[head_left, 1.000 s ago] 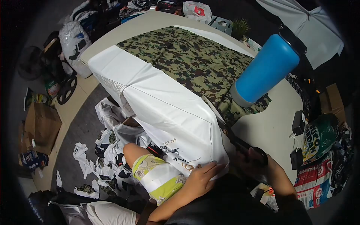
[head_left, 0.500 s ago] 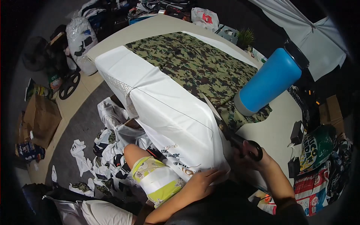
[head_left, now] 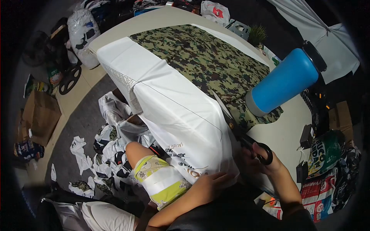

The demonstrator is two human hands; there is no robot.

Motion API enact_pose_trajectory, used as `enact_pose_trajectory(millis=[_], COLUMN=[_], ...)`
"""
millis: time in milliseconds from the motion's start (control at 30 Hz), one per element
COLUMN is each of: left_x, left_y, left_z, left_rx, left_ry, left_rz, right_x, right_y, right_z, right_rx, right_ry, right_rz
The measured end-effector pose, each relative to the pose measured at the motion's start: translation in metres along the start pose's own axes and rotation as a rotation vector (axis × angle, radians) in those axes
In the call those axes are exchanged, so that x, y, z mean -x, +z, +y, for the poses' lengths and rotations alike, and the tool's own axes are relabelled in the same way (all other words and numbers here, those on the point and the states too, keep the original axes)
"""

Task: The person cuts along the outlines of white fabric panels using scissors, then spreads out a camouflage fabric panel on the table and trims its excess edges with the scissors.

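White printed cloth (head_left: 165,96) drapes over the near edge of the table, with a thin curved line drawn on it. My left hand (head_left: 211,186) is closed on its lower edge, near some upside-down lettering. In my right hand (head_left: 268,161) are black-handled scissors (head_left: 243,134), fingers through the loops. Their blade points up and away along the right side of the white cloth; how far the blades are apart is hard to make out. Under the white cloth lies camouflage fabric (head_left: 200,57). A blue insulated bottle (head_left: 285,82) stands on it, beyond the scissors.
The pale curved table (head_left: 173,17) extends behind the fabrics. Cloth scraps (head_left: 104,158) litter the floor at left, near a cardboard box (head_left: 40,119) and a clear sack (head_left: 83,38). Black adapters (head_left: 306,136) and bags (head_left: 327,161) are at right.
The view has shifted slightly. Both hands keep their holds, the left on the white cloth and the right on the scissors. The cloth and bottle look otherwise much the same.
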State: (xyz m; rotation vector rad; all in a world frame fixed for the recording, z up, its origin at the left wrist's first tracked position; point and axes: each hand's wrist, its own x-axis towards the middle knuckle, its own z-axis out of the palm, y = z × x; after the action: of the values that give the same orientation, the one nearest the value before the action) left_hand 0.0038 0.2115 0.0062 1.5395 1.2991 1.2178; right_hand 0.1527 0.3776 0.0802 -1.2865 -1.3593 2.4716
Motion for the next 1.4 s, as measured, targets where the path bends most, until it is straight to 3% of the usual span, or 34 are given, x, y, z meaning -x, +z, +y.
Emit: enact_pose_trajectory(millis=[233, 433, 567, 900, 1067, 1400], left_x=[-0.002, 0.000, -0.002, -0.007, -0.007, -0.010], left_y=[-0.005, -0.008, -0.010, -0.007, -0.007, -0.009], left_z=[0.005, -0.002, -0.005, -0.006, -0.004, -0.010], left_rx=[0.052, -0.007, 0.044, 0.105, 0.105, 0.225], left_ry=[-0.017, -0.042, -0.041, -0.094, -0.060, -0.074], left_rz=[-0.012, -0.098, -0.107, -0.111, -0.084, -0.109], right_x=[-0.003, -0.009, -0.026, -0.024, -0.034, -0.042], right_y=[-0.005, -0.057, -0.085, -0.049, -0.060, -0.063], right_z=[0.002, -0.021, -0.039, -0.058, -0.053, -0.051], right_rx=[0.053, 0.246, 0.106, 0.382, 0.391, 0.215], right_ry=[-0.005, 0.089, 0.131, 0.090, 0.092, 0.169], right_rz=[0.069, -0.037, -0.429, -0.113, -0.287, -0.292])
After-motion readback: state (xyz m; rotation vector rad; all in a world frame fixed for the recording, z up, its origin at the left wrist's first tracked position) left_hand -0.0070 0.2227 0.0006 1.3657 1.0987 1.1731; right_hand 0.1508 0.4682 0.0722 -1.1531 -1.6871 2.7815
